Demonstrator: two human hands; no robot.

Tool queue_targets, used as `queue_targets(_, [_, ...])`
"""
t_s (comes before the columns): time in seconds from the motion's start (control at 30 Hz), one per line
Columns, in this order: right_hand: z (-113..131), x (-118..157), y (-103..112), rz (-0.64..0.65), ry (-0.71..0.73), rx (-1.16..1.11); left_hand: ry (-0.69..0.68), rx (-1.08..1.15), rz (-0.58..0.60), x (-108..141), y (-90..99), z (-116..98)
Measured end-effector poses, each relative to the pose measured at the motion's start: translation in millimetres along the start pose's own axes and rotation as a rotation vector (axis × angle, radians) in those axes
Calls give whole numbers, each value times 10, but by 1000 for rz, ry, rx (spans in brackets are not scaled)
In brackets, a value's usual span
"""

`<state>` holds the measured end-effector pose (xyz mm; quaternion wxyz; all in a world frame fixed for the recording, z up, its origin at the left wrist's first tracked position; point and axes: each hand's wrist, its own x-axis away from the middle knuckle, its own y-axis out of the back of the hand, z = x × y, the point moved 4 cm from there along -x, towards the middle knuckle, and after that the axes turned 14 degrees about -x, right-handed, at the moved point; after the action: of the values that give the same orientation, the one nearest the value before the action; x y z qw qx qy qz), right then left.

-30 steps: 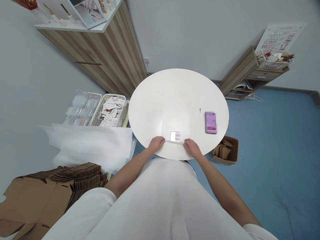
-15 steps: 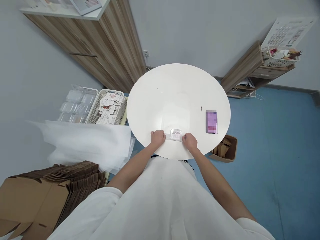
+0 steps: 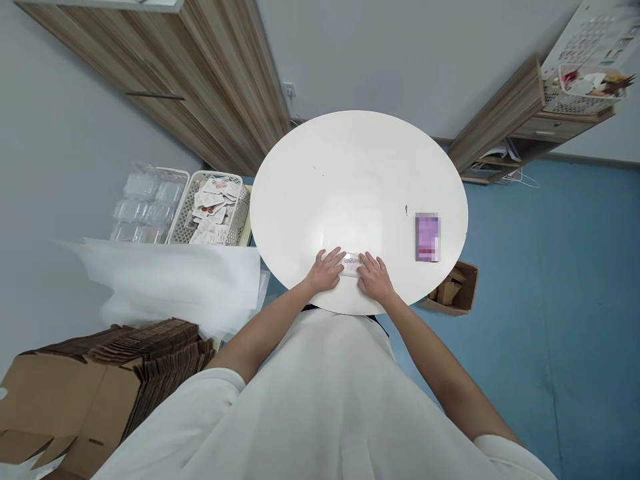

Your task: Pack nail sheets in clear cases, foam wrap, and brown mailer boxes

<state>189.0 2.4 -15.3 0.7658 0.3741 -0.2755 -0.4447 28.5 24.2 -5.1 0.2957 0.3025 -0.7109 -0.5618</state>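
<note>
A small clear plastic case with a printed card or rows of small items inside lies flat near the front edge of the round white table. On its left side rests my left hand, fingers spread, thumb at the case's edge. My right hand lies at the right side, fingers also apart, with the fingertips over the case's right edge. Both hands press down rather than wrap around it. Whether the clear strip seen earlier is under my fingers cannot be made out.
A blurred purple rectangle lies on the table's right. Left are a basket of cards, clear boxes, white sheets and stacked flat cardboard. An open carton stands on the floor at right.
My closed hands, earlier apart and stretching a clear strip across the case, have moved inward and opened onto its sides. The view has shifted slightly.
</note>
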Motion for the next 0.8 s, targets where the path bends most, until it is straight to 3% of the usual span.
queue_targets(0.3, [-38,-177,0,103,-23,-44,-26,-5,82,-124,-89,-13])
queue_targets(0.57, [235,64,70,264,-14,-141,-138,111,136,157,66,-114])
queue_targets(0.8, [261,47,174,166,9,-188,-131,153,130,159,153,-97])
